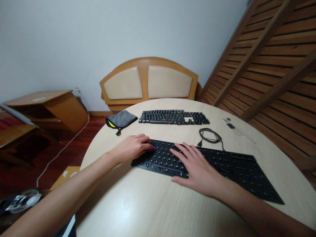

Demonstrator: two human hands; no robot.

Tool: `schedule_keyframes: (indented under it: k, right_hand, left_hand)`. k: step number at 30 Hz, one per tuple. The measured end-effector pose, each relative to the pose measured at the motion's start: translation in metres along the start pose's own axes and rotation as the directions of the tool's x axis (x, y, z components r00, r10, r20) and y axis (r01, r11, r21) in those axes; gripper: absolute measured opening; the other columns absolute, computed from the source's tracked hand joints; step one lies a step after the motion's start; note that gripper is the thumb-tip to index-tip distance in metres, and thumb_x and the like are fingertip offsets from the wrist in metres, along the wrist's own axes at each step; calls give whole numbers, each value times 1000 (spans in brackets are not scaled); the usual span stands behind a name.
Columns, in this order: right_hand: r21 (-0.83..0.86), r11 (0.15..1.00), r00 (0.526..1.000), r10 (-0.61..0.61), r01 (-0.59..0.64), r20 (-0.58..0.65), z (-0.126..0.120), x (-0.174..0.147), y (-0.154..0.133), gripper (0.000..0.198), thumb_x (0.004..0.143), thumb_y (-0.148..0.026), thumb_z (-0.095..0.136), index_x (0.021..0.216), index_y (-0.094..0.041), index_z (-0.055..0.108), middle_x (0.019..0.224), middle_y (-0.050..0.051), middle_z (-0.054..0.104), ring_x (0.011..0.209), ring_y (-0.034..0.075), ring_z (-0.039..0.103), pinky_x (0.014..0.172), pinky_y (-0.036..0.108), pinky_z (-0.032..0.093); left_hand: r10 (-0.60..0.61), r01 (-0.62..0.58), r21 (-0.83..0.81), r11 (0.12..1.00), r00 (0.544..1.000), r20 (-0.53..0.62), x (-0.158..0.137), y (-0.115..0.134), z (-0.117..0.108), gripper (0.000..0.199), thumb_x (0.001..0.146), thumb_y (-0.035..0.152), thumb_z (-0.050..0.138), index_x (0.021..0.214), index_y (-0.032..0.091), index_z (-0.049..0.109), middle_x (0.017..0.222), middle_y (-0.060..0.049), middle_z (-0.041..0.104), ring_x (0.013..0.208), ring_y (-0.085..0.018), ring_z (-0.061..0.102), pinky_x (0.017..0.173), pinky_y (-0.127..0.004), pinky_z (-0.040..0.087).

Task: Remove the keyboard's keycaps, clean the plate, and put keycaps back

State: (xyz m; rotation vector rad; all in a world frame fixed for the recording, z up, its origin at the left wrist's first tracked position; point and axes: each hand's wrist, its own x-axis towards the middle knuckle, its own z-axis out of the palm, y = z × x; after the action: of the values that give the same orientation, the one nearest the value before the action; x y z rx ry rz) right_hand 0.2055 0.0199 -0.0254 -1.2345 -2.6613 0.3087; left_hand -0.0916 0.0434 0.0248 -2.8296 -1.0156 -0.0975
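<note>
On the black rectangular plastic keyboard base [222, 164], your left hand [135, 146] is pinching a small purple object [151, 149], your right hand [195, 164] is resting, spread apart

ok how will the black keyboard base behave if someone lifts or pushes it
The keyboard base is probably stiff, since it looks flat and straight-edged under the right hand. Being broad and low on the table, it seems unlikely to tip or roll when pushed. Lifted, it would likely drag the coiled cable, which meets its far edge.
</note>
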Motion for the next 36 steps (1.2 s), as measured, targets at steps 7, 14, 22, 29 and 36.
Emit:
schedule_keyframes:
  k: [7,14,22,29,36]
  right_hand:
    - [10,1000,1000,-17,17,4,-1,0,-1,89,80,-73,59,152,-24,41,162,11,31,148,40,24,120,61,17]
    - [24,999,999,-28,28,21,-5,-1,0,97,77,-69,64,155,-18,36,162,13,29,149,38,22,121,58,18]
    - [47,999,999,-23,22,33,-8,0,0,95,78,-65,65,154,-16,36,162,14,30,149,38,23,121,58,19]
    - [41,999,999,-28,26,43,-8,-1,0,95,79,-67,64,155,-17,35,163,12,28,150,37,20,122,58,17]
    - [62,998,998,-26,22,54,-8,-3,6,104,76,-73,63,156,-15,32,164,13,25,152,33,18,124,53,17]
  left_hand:
    - [-57,56,16,998,996,65,-8,-7,-17,22,92,16,55,103,21,73,89,-7,66,89,-23,60,78,-35,52]
    - [1,-1,0,1000,1000,-2,30,30,-1,18,94,18,55,104,17,69,99,-8,65,89,-22,60,78,-35,52]
    - [-32,31,32,999,999,10,31,33,6,16,94,16,53,99,16,68,96,-9,65,86,-23,59,75,-35,50]
    - [-132,134,49,990,990,-48,21,21,8,20,95,19,50,105,15,67,95,-10,65,84,-23,59,74,-37,50]
    - [-122,126,77,989,991,-55,22,23,16,15,93,19,54,102,15,65,96,-9,64,86,-23,57,74,-35,49]
